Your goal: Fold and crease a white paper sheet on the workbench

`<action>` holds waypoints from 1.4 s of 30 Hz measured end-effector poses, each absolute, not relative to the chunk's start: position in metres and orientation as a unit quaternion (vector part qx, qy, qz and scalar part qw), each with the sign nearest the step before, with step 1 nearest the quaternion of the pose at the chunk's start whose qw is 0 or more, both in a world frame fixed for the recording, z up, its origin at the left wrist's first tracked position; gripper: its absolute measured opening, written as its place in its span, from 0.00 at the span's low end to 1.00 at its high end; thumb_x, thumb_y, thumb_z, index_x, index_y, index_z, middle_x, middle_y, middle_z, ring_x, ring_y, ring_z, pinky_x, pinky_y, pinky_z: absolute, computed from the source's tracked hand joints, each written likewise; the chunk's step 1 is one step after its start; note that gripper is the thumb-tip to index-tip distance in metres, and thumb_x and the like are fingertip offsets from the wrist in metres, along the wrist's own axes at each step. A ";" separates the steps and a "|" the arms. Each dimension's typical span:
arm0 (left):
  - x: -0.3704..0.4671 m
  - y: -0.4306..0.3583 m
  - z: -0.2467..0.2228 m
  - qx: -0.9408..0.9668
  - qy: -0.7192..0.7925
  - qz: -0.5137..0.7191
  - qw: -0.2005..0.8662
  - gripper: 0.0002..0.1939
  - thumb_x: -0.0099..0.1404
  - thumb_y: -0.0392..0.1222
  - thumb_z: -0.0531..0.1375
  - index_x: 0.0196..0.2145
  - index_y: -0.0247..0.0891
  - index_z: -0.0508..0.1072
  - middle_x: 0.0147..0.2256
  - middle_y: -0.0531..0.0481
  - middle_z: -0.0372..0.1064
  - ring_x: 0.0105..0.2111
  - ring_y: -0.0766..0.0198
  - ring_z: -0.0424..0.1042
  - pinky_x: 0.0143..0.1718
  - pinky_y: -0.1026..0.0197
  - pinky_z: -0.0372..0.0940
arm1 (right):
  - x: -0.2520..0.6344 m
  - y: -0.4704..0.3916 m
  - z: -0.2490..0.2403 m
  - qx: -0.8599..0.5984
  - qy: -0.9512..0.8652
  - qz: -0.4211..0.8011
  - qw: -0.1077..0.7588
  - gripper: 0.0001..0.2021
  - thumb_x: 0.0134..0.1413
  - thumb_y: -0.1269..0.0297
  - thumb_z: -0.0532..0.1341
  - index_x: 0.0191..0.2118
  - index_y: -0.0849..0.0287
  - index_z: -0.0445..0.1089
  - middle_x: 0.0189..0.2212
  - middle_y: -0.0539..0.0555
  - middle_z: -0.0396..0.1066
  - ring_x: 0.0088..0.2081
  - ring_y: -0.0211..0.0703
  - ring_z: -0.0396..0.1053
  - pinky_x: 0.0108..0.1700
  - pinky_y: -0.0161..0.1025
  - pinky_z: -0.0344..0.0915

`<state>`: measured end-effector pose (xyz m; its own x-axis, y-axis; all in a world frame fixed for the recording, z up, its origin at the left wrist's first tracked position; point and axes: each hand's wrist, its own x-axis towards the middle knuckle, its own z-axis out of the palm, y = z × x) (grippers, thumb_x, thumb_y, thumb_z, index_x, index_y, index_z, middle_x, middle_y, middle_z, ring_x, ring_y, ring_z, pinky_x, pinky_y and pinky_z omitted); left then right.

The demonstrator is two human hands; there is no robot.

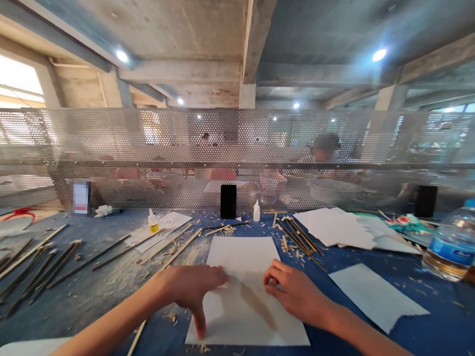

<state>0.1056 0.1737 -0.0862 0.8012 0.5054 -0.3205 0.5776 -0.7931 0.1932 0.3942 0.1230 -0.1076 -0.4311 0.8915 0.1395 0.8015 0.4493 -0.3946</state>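
A white sheet of paper lies flat before me on the blue table, with a tan elongated patch across its lower right part. My left hand is over the sheet's left side, its fingers stretched out and the thumb spread toward the near left corner. At the right edge of the sheet, my right hand has its fingers curled inward. Whatever those fingers may hold is hidden. A thin wooden strip passes beneath my left forearm.
Thin dark sticks and shavings litter the left side. Glue bottles and a black phone stand farther back, before a perforated metal screen. White sheets, a torn sheet and a water bottle are at right.
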 end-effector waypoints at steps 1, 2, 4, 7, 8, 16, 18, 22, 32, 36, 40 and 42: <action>0.106 0.173 -0.085 0.937 0.290 -0.129 0.143 0.51 0.40 0.52 0.76 0.60 0.40 0.63 0.62 0.38 0.57 0.60 0.41 0.59 0.58 0.50 0.58 | 0.394 0.123 -0.107 -0.516 -0.830 0.127 0.168 0.07 0.62 0.64 0.56 0.37 0.56 0.70 0.39 0.52 0.68 0.38 0.40 0.69 0.40 0.36 0.61; 0.106 0.173 -0.085 0.936 0.293 -0.128 0.144 0.51 0.40 0.52 0.76 0.60 0.40 0.63 0.62 0.39 0.57 0.60 0.41 0.58 0.58 0.50 0.58 | 0.394 0.123 -0.107 -0.526 -0.825 0.119 0.168 0.07 0.62 0.64 0.56 0.37 0.57 0.70 0.39 0.52 0.68 0.38 0.40 0.69 0.40 0.36 0.61; 0.107 0.172 -0.083 0.934 0.300 -0.127 0.147 0.51 0.40 0.52 0.76 0.59 0.40 0.64 0.62 0.40 0.58 0.59 0.40 0.59 0.58 0.50 0.58 | 0.393 0.122 -0.106 -0.536 -0.820 0.115 0.164 0.06 0.61 0.64 0.56 0.36 0.57 0.70 0.39 0.52 0.68 0.38 0.40 0.69 0.40 0.36 0.60; 0.107 0.172 -0.084 0.935 0.297 -0.127 0.149 0.52 0.39 0.51 0.76 0.60 0.40 0.63 0.61 0.39 0.59 0.59 0.40 0.60 0.58 0.50 0.58 | 0.391 0.119 -0.105 -0.515 -0.831 0.136 0.161 0.06 0.61 0.65 0.56 0.36 0.56 0.70 0.39 0.51 0.68 0.37 0.40 0.69 0.39 0.36 0.60; 0.107 0.173 -0.084 0.935 0.296 -0.127 0.149 0.52 0.38 0.52 0.76 0.60 0.40 0.63 0.61 0.39 0.59 0.59 0.40 0.60 0.57 0.49 0.59 | 0.391 0.119 -0.106 -0.511 -0.832 0.139 0.164 0.06 0.62 0.65 0.55 0.36 0.56 0.70 0.40 0.52 0.68 0.37 0.39 0.69 0.40 0.36 0.60; 0.106 0.174 -0.087 0.935 0.298 -0.125 0.146 0.51 0.39 0.56 0.75 0.59 0.41 0.63 0.61 0.41 0.60 0.58 0.41 0.61 0.56 0.52 0.60 | 0.391 0.121 -0.110 -0.523 -0.821 0.146 0.176 0.07 0.61 0.64 0.55 0.36 0.56 0.70 0.39 0.51 0.68 0.37 0.39 0.69 0.40 0.36 0.61; 0.105 0.174 -0.088 0.936 0.297 -0.126 0.143 0.51 0.40 0.57 0.74 0.60 0.42 0.62 0.61 0.41 0.59 0.58 0.41 0.60 0.56 0.51 0.59 | 0.391 0.121 -0.109 -0.516 -0.825 0.146 0.178 0.07 0.62 0.64 0.55 0.37 0.56 0.70 0.40 0.51 0.68 0.38 0.39 0.69 0.41 0.36 0.61; 0.105 0.175 -0.089 0.937 0.292 -0.122 0.148 0.51 0.40 0.57 0.74 0.59 0.40 0.63 0.61 0.41 0.59 0.59 0.40 0.59 0.57 0.51 0.59 | 0.395 0.123 -0.104 -0.550 -0.810 0.109 0.174 0.08 0.63 0.64 0.54 0.36 0.57 0.70 0.41 0.54 0.68 0.39 0.42 0.69 0.42 0.38 0.61; 0.107 0.173 -0.087 0.936 0.297 -0.127 0.142 0.51 0.39 0.56 0.75 0.59 0.39 0.63 0.61 0.39 0.58 0.58 0.41 0.60 0.56 0.52 0.60 | 0.392 0.124 -0.113 -0.554 -0.802 0.114 0.193 0.08 0.62 0.64 0.54 0.36 0.56 0.69 0.39 0.53 0.68 0.38 0.41 0.68 0.42 0.37 0.61; 0.108 0.174 -0.085 0.937 0.293 -0.128 0.143 0.51 0.38 0.56 0.75 0.58 0.39 0.65 0.60 0.38 0.60 0.57 0.40 0.62 0.54 0.51 0.62 | 0.392 0.124 -0.112 -0.533 -0.807 0.158 0.198 0.06 0.61 0.64 0.56 0.36 0.56 0.70 0.39 0.51 0.68 0.36 0.39 0.68 0.41 0.36 0.60; 0.109 0.173 -0.085 0.936 0.294 -0.131 0.142 0.51 0.39 0.53 0.76 0.58 0.37 0.64 0.59 0.37 0.61 0.57 0.41 0.62 0.55 0.52 0.61 | 0.394 0.126 -0.110 -0.551 -0.793 0.143 0.218 0.07 0.60 0.63 0.56 0.35 0.57 0.71 0.38 0.52 0.68 0.37 0.41 0.68 0.41 0.38 0.61; 0.108 0.173 -0.086 0.933 0.301 -0.133 0.145 0.51 0.38 0.53 0.76 0.58 0.38 0.64 0.60 0.38 0.60 0.57 0.41 0.63 0.54 0.52 0.62 | 0.395 0.127 -0.109 -0.546 -0.795 0.155 0.213 0.07 0.59 0.62 0.57 0.34 0.57 0.71 0.37 0.52 0.68 0.36 0.41 0.68 0.41 0.38 0.61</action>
